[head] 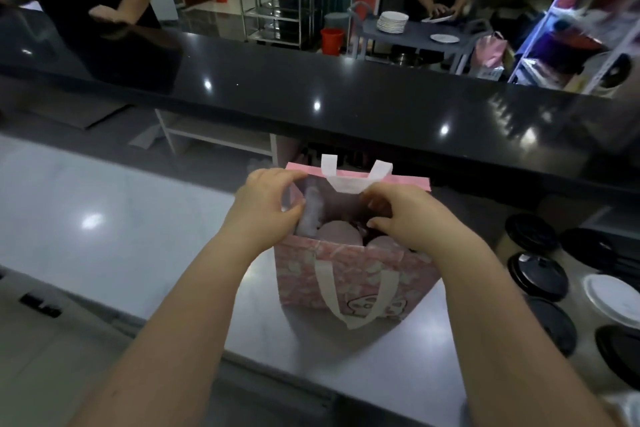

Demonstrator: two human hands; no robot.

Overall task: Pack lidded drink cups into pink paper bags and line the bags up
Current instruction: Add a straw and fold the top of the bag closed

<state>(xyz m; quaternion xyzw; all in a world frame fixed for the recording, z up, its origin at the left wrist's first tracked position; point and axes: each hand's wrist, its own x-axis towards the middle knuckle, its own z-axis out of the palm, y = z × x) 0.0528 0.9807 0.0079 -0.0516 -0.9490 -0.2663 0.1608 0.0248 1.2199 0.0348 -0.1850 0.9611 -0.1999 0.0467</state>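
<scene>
Paper bag (346,274): pink, printed with white cartoon shapes. Handles (327,282): off-white. Cup lids (536,276) at right: black, with one white lid (611,300) among them. Raised counter (311,87): glossy black. Worktop (121,204): pale grey. Bucket (331,40): red. Stacked plates (393,21): white.

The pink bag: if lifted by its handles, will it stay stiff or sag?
Probably stiff: the bag stands square on the counter, walls upright. Its handles look floppy; the front one hangs limp. Pushed up high, it may tip, being tall.
</scene>
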